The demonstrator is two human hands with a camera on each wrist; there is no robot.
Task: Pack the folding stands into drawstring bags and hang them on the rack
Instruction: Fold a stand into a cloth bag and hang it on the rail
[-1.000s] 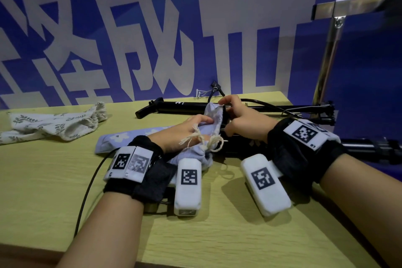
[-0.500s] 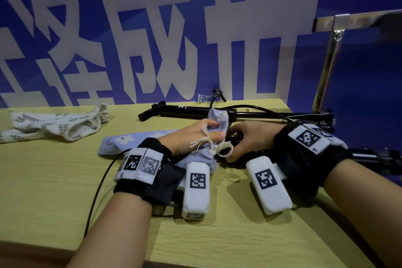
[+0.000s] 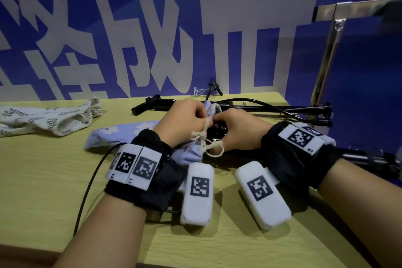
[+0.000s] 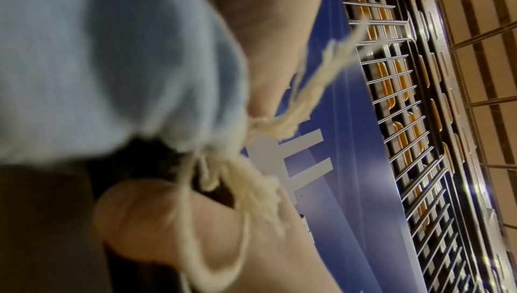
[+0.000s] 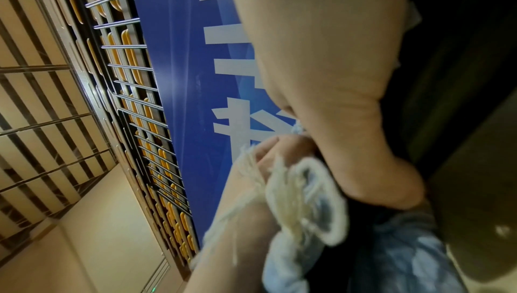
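Observation:
A light blue flowered drawstring bag (image 3: pixel 121 131) lies on the wooden table (image 3: pixel 43 180), its mouth raised at the middle. My left hand (image 3: pixel 199 115) grips the gathered rim of that mouth; the cream drawstring (image 3: pixel 206 141) dangles below it. My right hand (image 3: pixel 225 123) curls round the end of a black folding stand (image 3: pixel 369 158) right at the bag's mouth. In the left wrist view the bag (image 4: pixel 98 65) and drawstring (image 4: pixel 251 176) fill the frame, blurred. The right wrist view shows the bag's rim (image 5: pixel 324 191) against my thumb. How far the stand is inside is hidden.
A second black folding stand (image 3: pixel 250 106) with a cable lies along the table's back edge. A white leaf-print bag (image 3: pixel 50 115) sits at far left. The metal rack (image 3: pixel 326 54) stands at the right, past the table's corner. A blue wall with white characters is behind.
My right hand has left the bag's top rim and dropped to the stand's end. My left hand has moved up to the rim and holds the mouth higher.

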